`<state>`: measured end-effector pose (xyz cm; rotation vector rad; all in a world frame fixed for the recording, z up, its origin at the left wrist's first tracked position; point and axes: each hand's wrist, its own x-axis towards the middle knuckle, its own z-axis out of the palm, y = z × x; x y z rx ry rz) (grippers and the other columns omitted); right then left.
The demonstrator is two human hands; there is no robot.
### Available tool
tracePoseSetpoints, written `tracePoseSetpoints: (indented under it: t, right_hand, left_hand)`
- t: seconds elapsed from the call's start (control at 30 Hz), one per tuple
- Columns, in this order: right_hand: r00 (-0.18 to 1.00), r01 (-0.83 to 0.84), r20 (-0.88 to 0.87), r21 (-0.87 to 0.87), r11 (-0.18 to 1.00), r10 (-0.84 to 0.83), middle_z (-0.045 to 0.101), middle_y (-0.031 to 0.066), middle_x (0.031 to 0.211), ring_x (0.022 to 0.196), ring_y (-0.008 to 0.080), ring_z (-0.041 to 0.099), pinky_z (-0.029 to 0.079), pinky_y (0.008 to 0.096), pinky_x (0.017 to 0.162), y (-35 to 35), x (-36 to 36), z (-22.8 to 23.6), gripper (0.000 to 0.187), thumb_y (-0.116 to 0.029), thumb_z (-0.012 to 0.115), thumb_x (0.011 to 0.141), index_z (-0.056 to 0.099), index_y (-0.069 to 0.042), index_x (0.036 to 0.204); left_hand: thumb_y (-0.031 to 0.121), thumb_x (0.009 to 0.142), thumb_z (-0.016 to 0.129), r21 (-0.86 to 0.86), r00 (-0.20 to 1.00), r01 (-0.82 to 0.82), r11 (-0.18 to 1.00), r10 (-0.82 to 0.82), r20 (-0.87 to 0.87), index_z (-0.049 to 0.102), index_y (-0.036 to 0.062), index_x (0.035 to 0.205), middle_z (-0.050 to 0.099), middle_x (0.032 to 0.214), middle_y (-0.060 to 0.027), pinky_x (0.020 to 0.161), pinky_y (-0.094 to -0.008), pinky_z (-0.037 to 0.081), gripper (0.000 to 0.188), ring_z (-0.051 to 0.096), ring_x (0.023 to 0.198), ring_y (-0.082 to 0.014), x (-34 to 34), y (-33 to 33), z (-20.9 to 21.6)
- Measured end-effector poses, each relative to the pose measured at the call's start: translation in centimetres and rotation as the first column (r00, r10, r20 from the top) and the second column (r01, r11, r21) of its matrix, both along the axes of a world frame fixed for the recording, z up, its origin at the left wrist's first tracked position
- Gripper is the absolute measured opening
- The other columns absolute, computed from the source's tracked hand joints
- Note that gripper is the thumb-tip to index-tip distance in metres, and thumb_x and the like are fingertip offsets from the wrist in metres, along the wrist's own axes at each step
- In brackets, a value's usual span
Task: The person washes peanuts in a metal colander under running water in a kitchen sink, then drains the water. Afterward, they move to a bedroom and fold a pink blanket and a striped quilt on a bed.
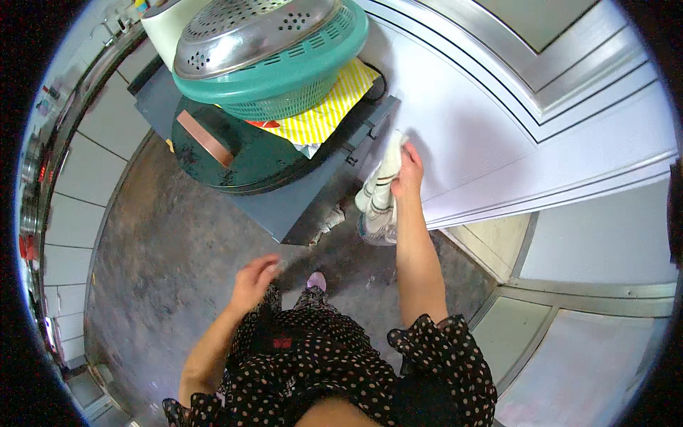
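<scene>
My right hand [408, 173] is closed on a whitish cloth [380, 186] with dark stripes, which hangs down from my fingers. The cloth is beside the edge of a dark grey stand [313, 206], close to small black hooks [350, 154] on that edge. I cannot tell whether the cloth touches a hook. My left hand [256, 281] hangs over the floor in front of me, below the stand's near corner. Its fingers are loosely bent and hold nothing I can see.
On the stand are a black round pan or lid [242, 160] with a copper-coloured handle, a yellow striped packet [331, 107], a teal basket [284, 96] and a metal colander [249, 35]. A white panel [484, 135] stands at right; a counter with pale cabinets [92, 171] runs along the left.
</scene>
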<state>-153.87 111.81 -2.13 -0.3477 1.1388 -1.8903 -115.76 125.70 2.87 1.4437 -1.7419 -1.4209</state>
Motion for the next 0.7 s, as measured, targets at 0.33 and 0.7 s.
tracePoseSetpoints:
  t: [0.33,0.7]
  right_hand:
    - [0.188,0.343,-0.797,0.601,0.722,0.575,0.060,0.0213,0.092,0.093,0.0381,0.056,0.044,0.0435,0.081,-4.9,4.1,0.1,0.047,-0.017,0.065,0.064,0.048,-0.005,0.106]
    - [0.963,-0.123,-0.126,0.586,0.801,0.240,0.054,0.0024,0.074,0.060,0.0140,0.052,0.045,0.0298,0.056,8.0,0.2,-9.5,0.040,-0.010,0.059,0.067,0.052,-0.005,0.106]
  left_hand:
    - [0.017,0.085,0.051,0.136,0.782,-0.566,0.813,0.477,0.401,0.058,-0.0005,0.102,0.064,0.085,-0.0121,0.061,-0.0283,0.049,0.026,0.064,0.071,-0.0175,16.8,13.4,-6.8]
    - [0.021,0.086,0.049,0.153,0.790,-0.563,0.812,0.475,0.387,0.058,-0.0010,0.101,0.064,0.084,-0.0133,0.063,-0.0290,0.049,0.028,0.064,0.072,-0.0195,22.3,14.3,-9.0]
